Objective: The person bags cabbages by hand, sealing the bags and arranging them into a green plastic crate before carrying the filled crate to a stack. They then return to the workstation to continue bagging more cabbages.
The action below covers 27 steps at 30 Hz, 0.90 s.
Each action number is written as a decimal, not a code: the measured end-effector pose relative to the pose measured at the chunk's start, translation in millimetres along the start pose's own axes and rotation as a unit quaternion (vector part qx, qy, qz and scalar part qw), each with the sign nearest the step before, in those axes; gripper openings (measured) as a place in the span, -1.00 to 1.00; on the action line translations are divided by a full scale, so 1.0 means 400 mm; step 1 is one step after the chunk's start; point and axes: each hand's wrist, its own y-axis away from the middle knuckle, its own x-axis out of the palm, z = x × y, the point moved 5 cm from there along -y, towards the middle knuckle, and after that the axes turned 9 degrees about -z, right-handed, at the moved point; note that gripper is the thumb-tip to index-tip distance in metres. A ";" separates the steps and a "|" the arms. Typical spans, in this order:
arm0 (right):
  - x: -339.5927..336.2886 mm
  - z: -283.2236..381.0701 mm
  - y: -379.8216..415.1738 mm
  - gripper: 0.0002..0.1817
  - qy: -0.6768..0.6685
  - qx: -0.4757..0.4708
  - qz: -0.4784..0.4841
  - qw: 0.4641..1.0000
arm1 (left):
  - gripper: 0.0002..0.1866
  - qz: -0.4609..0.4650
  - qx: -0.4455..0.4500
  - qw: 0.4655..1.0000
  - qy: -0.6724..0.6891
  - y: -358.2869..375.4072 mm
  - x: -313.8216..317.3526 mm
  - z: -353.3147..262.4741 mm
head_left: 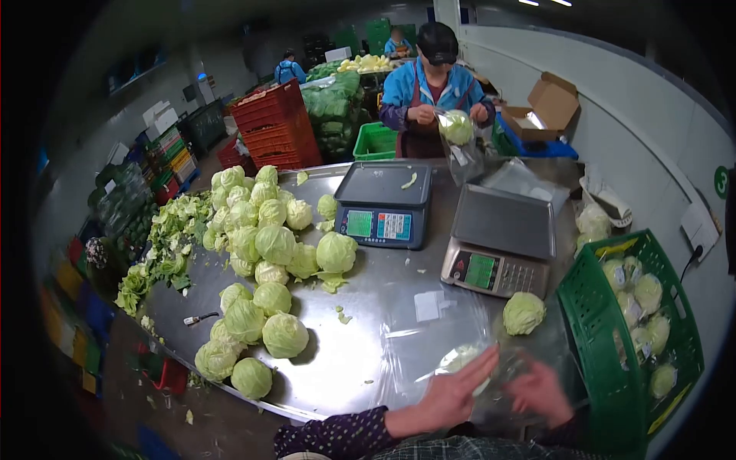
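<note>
My left hand [452, 387] is at the front of the metal table, fingers stretched out over a cabbage [458, 359] that lies in clear plastic film and is partly hidden by the hand. To its right, my right hand [538, 389] hovers with spread fingers over the clear plastic, somewhat blurred. No object shows in its fingers. Just beyond both hands sits a bare cabbage [524, 313], in front of a silver scale [500, 244].
A green crate [606, 337] of bagged cabbages stands at the right. Loose cabbages [274, 244] and leaf scraps [165, 245] cover the table's left. A dark scale [383, 205] is farther back. Across the table, a co-worker [437, 84] holds a bagged cabbage [455, 127].
</note>
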 end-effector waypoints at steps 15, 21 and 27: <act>-0.223 -0.188 -0.539 0.00 0.094 -0.225 -0.277 0.930 | -0.47 -0.046 -0.011 0.987 -0.156 0.103 0.088 0.057; -0.302 -0.338 -0.522 -0.23 -0.380 -0.034 -0.122 0.916 | -0.44 -0.037 -0.096 0.986 -0.129 0.089 0.069 0.007; -0.140 0.093 -0.118 -0.15 -0.494 -0.181 0.192 0.829 | -0.34 -0.023 -0.037 0.997 -0.069 0.122 0.125 0.064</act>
